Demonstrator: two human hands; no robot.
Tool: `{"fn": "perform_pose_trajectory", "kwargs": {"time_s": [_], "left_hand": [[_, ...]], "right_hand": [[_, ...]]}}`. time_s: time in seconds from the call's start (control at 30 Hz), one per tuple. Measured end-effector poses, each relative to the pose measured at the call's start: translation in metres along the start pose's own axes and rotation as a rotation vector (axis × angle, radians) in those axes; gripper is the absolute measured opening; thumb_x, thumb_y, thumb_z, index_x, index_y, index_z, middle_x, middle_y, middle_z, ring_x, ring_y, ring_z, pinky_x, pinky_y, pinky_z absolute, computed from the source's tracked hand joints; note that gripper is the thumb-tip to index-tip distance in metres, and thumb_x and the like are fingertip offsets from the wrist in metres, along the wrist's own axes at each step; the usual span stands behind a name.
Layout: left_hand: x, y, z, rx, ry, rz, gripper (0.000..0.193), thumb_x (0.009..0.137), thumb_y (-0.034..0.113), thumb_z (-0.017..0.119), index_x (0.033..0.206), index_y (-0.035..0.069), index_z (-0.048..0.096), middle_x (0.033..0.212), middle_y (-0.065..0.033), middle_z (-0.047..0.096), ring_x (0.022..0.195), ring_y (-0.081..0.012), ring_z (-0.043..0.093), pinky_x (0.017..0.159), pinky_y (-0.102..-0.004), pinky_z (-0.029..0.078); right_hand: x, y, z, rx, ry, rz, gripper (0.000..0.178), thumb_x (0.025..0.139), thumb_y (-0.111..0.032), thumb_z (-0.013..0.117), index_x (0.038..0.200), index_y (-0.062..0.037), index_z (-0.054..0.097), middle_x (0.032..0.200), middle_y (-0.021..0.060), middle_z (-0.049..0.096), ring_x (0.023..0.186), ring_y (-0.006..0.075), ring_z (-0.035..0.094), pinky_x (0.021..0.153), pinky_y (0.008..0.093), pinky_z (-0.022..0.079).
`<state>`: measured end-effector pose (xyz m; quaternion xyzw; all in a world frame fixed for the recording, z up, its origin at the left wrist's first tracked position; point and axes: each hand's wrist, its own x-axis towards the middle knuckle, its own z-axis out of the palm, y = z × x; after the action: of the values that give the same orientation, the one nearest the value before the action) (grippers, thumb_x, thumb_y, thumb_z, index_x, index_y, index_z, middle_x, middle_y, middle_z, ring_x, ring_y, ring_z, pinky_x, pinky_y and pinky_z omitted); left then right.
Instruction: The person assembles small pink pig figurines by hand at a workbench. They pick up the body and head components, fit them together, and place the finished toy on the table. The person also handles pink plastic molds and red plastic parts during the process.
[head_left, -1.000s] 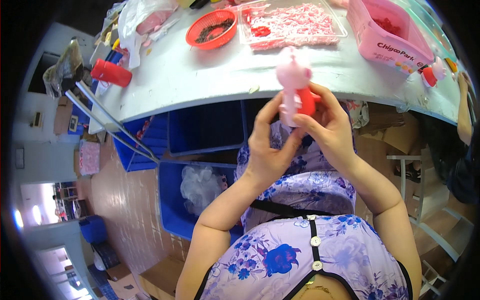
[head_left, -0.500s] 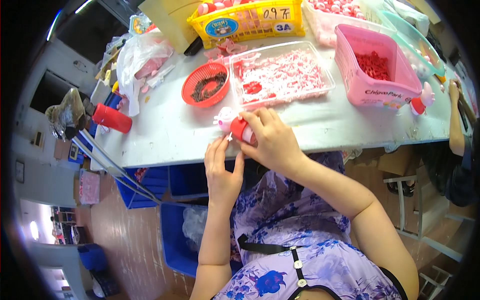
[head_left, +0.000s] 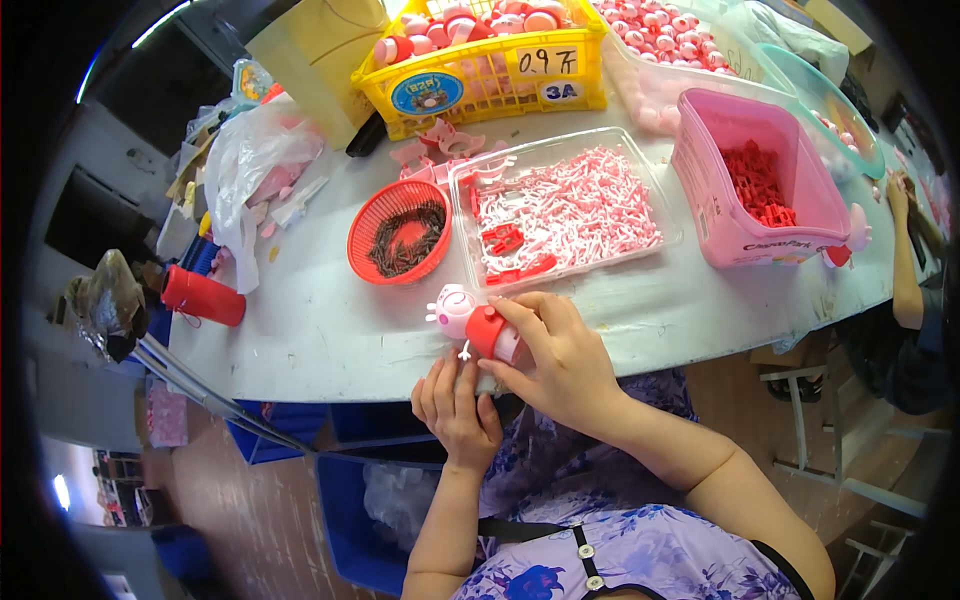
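Observation:
A pink and red toy animal figure (head_left: 487,331) lies tilted near the table's front edge, its pale pink head to the left. My right hand (head_left: 562,362) is closed round its red body and lower end from the right side. A tiny white arm piece (head_left: 465,352) sticks out from the figure's near side. Just below that piece is my left hand (head_left: 458,412), fingers slightly bent and thumb apart, with nothing visible in it. Whether its fingertips touch the arm piece I cannot tell.
Behind the figure stand a clear tray (head_left: 575,205) of small white and pink pieces and a red basket (head_left: 362,262) of dark pieces. A pink tub (head_left: 735,225) holds red parts. A yellow crate (head_left: 490,82) stands behind, a red cylinder (head_left: 203,296) at left. A co-worker's arm (head_left: 905,250) shows at right.
The view has shifted, so the table sits lower in the picture. My left fingers have bent a little more beside the white arm piece. My right hand keeps its hold on the figure.

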<state>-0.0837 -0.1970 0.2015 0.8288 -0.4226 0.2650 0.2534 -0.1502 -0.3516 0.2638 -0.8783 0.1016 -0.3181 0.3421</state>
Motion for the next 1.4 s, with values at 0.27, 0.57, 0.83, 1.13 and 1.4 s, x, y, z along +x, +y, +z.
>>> {"fn": "perform_pose_trajectory", "kwargs": {"time_s": [0.27, 0.57, 0.83, 1.13, 1.4], "left_hand": [[-0.003, -0.005, 0.009, 0.049, 0.032, 0.015, 0.041, 0.097, 0.031, 0.034, 0.117, 0.004, 0.058, 0.122, -0.0151, 0.056, 0.117, -0.0289, 0.049, 0.102, -0.044, 0.026], [-0.006, -0.009, 0.013, 0.049, 0.059, 0.029, 0.041, 0.097, 0.032, 0.032, 0.115, 0.004, 0.058, 0.122, -0.0145, 0.056, 0.116, -0.0279, 0.049, 0.101, -0.0439, 0.026], [-0.005, -0.007, 0.016, 0.032, 0.097, 0.015, 0.039, 0.097, 0.033, 0.035, 0.112, 0.009, 0.061, 0.122, -0.0104, 0.058, 0.114, -0.0246, 0.049, 0.1, -0.0408, 0.026], [-0.007, -0.008, 0.017, 0.048, 0.085, 0.026, 0.04, 0.097, 0.033, 0.034, 0.113, 0.007, 0.06, 0.121, -0.0115, 0.057, 0.115, -0.0256, 0.048, 0.101, -0.0424, 0.026], [-0.007, -0.008, 0.016, 0.038, 0.103, 0.022, 0.039, 0.097, 0.034, 0.035, 0.112, 0.008, 0.061, 0.122, -0.0106, 0.057, 0.114, -0.0244, 0.047, 0.1, -0.0415, 0.026]], "right_hand": [[0.003, 0.001, -0.001, 0.005, 0.007, -0.062, 0.061, 0.074, -0.018, 0.072, 0.129, -0.0079, 0.049, 0.112, 0.0117, 0.054, 0.1, 0.0294, 0.054, 0.082, 0.0371, 0.048], [0.004, 0.002, 0.0, 0.004, -0.025, -0.07, 0.061, 0.075, -0.018, 0.071, 0.13, -0.0079, 0.048, 0.117, 0.0134, 0.051, 0.107, 0.0312, 0.05, 0.092, 0.0408, 0.042], [0.004, 0.003, 0.0, 0.002, -0.032, -0.068, 0.061, 0.075, -0.017, 0.07, 0.13, -0.0077, 0.047, 0.116, 0.0139, 0.05, 0.106, 0.0316, 0.05, 0.092, 0.0409, 0.042], [0.004, 0.003, 0.0, 0.006, -0.028, -0.074, 0.061, 0.075, -0.016, 0.07, 0.13, -0.0071, 0.047, 0.115, 0.0145, 0.05, 0.106, 0.0316, 0.05, 0.091, 0.0406, 0.042], [0.003, 0.003, 0.0, -0.002, -0.031, -0.08, 0.06, 0.075, -0.017, 0.069, 0.13, -0.007, 0.047, 0.116, 0.0139, 0.05, 0.106, 0.0309, 0.05, 0.091, 0.0402, 0.042]]}}
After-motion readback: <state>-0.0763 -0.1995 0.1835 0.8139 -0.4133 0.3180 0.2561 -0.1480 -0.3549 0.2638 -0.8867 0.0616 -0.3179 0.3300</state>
